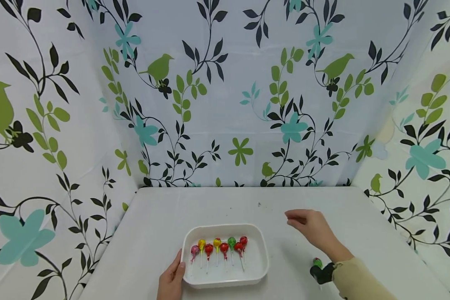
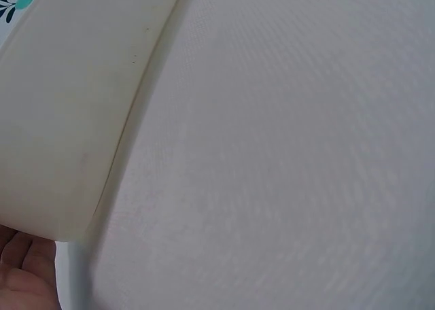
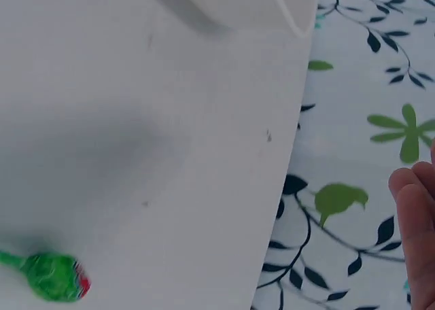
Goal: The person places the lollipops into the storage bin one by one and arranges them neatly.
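A white tray (image 1: 225,281) holds a row of several lollipops (image 1: 223,247) in red, yellow, green and pink wrappers, most with sticks toward me. My left hand (image 1: 171,277) grips the tray's left side, thumb at the rim; the left wrist view shows its fingers against the tray wall (image 2: 75,119). My right hand (image 1: 311,227) is raised right of the tray, fingers fairly straight and close together, holding nothing. One green lollipop (image 1: 317,262) with a red patch lies on the table beside the right wrist, partly hidden by the black wrist camera. The right wrist view shows this green lollipop (image 3: 56,277) too.
The white table (image 1: 165,208) reaches back to a wall covering (image 1: 232,104) printed with birds, leaves and flowers, which also runs along both sides. A few small dark marks (image 1: 259,204) dot the tabletop behind the tray.
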Action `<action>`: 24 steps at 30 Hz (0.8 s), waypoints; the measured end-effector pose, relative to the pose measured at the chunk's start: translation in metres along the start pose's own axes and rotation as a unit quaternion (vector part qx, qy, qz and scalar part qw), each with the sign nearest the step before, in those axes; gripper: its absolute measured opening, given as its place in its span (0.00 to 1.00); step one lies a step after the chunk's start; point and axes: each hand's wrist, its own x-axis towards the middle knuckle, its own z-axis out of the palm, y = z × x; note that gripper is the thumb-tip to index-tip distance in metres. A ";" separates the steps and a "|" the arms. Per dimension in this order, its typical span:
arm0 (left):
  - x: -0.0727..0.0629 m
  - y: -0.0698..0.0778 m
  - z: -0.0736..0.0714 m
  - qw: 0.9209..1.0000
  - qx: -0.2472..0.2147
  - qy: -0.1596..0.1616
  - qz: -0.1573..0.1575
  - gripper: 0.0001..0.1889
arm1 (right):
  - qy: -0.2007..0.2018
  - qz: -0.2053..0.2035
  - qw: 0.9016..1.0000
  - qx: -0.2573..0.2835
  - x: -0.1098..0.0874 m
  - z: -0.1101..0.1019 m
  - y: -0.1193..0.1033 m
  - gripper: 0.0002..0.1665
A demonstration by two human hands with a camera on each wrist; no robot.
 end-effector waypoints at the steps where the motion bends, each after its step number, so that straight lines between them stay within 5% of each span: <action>1: 0.000 0.000 0.000 1.000 0.003 0.001 0.000 0.24 | 0.010 0.005 1.000 0.003 -0.005 -0.006 0.008 0.16; 8: 0.001 -0.001 0.002 1.000 0.008 0.004 -0.003 0.24 | 0.067 0.056 0.996 -0.001 -0.037 -0.040 0.060 0.18; 15: -0.001 -0.003 0.003 1.000 0.002 0.005 -0.012 0.25 | 0.066 0.116 0.991 -0.027 -0.058 -0.059 0.104 0.22; 24: -0.002 0.002 0.002 1.000 -0.018 0.000 -0.011 0.24 | 0.022 0.167 0.986 0.004 -0.071 -0.041 0.124 0.22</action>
